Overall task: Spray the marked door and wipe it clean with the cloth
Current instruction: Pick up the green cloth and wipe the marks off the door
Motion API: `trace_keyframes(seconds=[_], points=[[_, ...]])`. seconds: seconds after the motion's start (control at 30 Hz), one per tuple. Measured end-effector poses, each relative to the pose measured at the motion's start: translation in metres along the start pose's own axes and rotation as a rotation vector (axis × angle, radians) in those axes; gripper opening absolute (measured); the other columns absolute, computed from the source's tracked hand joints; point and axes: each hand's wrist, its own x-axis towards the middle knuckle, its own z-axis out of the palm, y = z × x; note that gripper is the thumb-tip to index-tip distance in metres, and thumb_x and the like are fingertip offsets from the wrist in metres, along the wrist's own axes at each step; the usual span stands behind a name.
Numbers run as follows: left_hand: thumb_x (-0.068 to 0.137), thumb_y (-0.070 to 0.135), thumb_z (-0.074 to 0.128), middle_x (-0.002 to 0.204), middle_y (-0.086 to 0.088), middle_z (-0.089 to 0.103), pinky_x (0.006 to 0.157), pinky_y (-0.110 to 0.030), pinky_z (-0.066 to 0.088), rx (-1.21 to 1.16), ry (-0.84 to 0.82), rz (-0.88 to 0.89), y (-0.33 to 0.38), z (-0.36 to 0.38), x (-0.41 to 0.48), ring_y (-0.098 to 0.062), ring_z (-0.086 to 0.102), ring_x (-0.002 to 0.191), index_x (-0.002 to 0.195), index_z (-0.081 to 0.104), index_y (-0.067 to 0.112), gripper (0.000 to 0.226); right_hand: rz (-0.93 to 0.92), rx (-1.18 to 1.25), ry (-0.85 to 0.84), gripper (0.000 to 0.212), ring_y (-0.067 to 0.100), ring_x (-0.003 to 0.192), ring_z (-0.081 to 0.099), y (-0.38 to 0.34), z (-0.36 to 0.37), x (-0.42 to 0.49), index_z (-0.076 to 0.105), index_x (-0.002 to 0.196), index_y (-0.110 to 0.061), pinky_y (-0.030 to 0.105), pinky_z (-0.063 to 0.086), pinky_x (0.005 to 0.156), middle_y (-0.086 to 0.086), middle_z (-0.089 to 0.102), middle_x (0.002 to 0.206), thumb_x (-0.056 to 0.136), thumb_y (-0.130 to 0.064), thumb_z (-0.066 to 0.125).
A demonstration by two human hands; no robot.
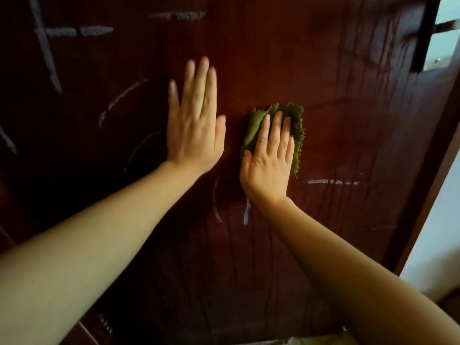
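A dark reddish-brown door (pixel 323 83) fills the view, wet with drip streaks on its right half. White chalk marks (pixel 74 31) run across the upper left, with curved arcs in the middle and a short line (pixel 332 182) at the lower right. My left hand (pixel 195 120) lies flat on the door with fingers spread and nothing in it. My right hand (pixel 270 158) presses a folded green cloth (pixel 297 130) flat against the door just right of the left hand. No spray bottle is in view.
The door's right edge (pixel 423 183) meets a pale wall (pixel 438 232). A dark metal bracket or hinge (pixel 422 33) sits at the top right, beside a bright window area. Something pale lies at the bottom edge (pixel 311 341).
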Motion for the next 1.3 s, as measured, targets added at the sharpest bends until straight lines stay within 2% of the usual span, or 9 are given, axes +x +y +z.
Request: trace_keyframes(seconds=[0.4, 0.53, 0.67, 0.73, 0.87, 0.97, 1.17, 1.23, 1.3], points=[[0.093, 0.036, 0.046, 0.163, -0.012, 0.021, 0.121, -0.051, 0.007, 0.192, -0.103, -0.073, -0.023, 0.055, -0.109, -0.028, 0.013, 0.15, 0.156, 0.012, 0.007, 0.077, -1.302, -0.406, -0.439, 0.075, 0.019, 0.136, 0.048, 0.066, 0.054, -0.114, 0.023, 0.156, -0.015, 0.036, 0.006, 0.119, 0.0, 0.042, 0.154, 0.09, -0.036, 0.05], [0.092, 0.035, 0.049, 0.162, -0.012, 0.024, 0.121, -0.051, 0.009, 0.199, -0.08, -0.061, -0.021, 0.054, -0.109, -0.028, 0.016, 0.15, 0.155, 0.016, 0.007, 0.077, -0.716, -0.148, -0.104, 0.077, 0.031, 0.12, 0.046, 0.042, 0.033, -0.072, 0.042, 0.149, -0.014, 0.042, 0.03, 0.106, 0.011, 0.057, 0.137, 0.079, -0.03, 0.068], [0.092, 0.035, 0.05, 0.161, -0.012, 0.025, 0.12, -0.052, 0.01, 0.216, -0.093, -0.081, -0.018, 0.05, -0.106, -0.03, 0.022, 0.149, 0.155, 0.017, 0.007, 0.076, 0.0, -0.089, 0.097, 0.08, 0.04, 0.149, 0.018, 0.015, 0.019, -0.035, 0.021, 0.156, -0.004, 0.047, 0.012, 0.121, 0.022, 0.022, 0.161, 0.087, -0.03, 0.053], [0.091, 0.034, 0.052, 0.161, -0.013, 0.027, 0.12, -0.052, 0.012, 0.209, -0.079, -0.076, -0.017, 0.05, -0.103, -0.031, 0.023, 0.149, 0.154, 0.019, 0.006, 0.077, -0.133, -0.096, 0.029, 0.082, 0.038, 0.149, 0.016, 0.008, 0.028, -0.053, 0.022, 0.155, -0.005, 0.046, 0.012, 0.121, 0.021, 0.022, 0.161, 0.084, -0.031, 0.053], [0.09, 0.033, 0.052, 0.162, -0.014, 0.023, 0.12, -0.054, 0.011, 0.156, -0.049, -0.072, -0.01, 0.057, -0.102, -0.032, 0.02, 0.15, 0.155, 0.017, 0.007, 0.078, -0.866, -0.198, -0.185, 0.072, 0.025, 0.127, 0.039, 0.043, 0.028, -0.071, 0.038, 0.153, -0.019, 0.038, 0.026, 0.11, 0.005, 0.047, 0.151, 0.085, -0.035, 0.056], [0.089, 0.032, 0.051, 0.163, -0.015, 0.018, 0.12, -0.055, 0.006, 0.119, -0.055, -0.102, -0.012, 0.058, -0.105, -0.034, 0.015, 0.151, 0.156, 0.013, 0.007, 0.081, -0.412, -0.172, 0.008, 0.078, 0.034, 0.123, 0.041, 0.09, 0.008, -0.032, 0.038, 0.15, -0.01, 0.043, 0.03, 0.106, 0.014, 0.046, 0.144, 0.079, -0.036, 0.057], [0.092, 0.027, 0.047, 0.164, -0.015, 0.009, 0.119, -0.055, -0.003, 0.068, -0.077, -0.126, -0.015, 0.056, -0.103, -0.022, -0.01, 0.15, 0.157, 0.006, 0.009, 0.079, 0.885, 0.24, 0.354, 0.081, 0.031, 0.153, 0.005, 0.159, -0.005, -0.042, 0.012, 0.156, 0.002, 0.035, -0.002, 0.125, 0.019, 0.01, 0.164, 0.088, -0.041, 0.02], [0.093, 0.027, 0.047, 0.165, -0.015, 0.007, 0.12, -0.053, -0.006, 0.073, -0.078, -0.13, -0.015, 0.056, -0.105, -0.018, -0.017, 0.149, 0.157, 0.004, 0.009, 0.079, 0.944, 0.247, 0.332, 0.077, 0.037, 0.152, 0.007, 0.127, 0.009, -0.05, 0.015, 0.154, 0.007, 0.043, 0.003, 0.124, 0.025, 0.011, 0.162, 0.09, -0.037, 0.022], [0.094, 0.026, 0.047, 0.164, -0.015, 0.008, 0.12, -0.052, -0.007, 0.076, -0.065, -0.115, -0.016, 0.055, -0.106, -0.017, -0.018, 0.149, 0.157, 0.005, 0.009, 0.078, 0.615, 0.138, 0.207, 0.078, 0.041, 0.15, 0.011, 0.077, 0.022, -0.067, 0.019, 0.153, 0.007, 0.045, 0.006, 0.123, 0.029, 0.013, 0.16, 0.087, -0.034, 0.033]])
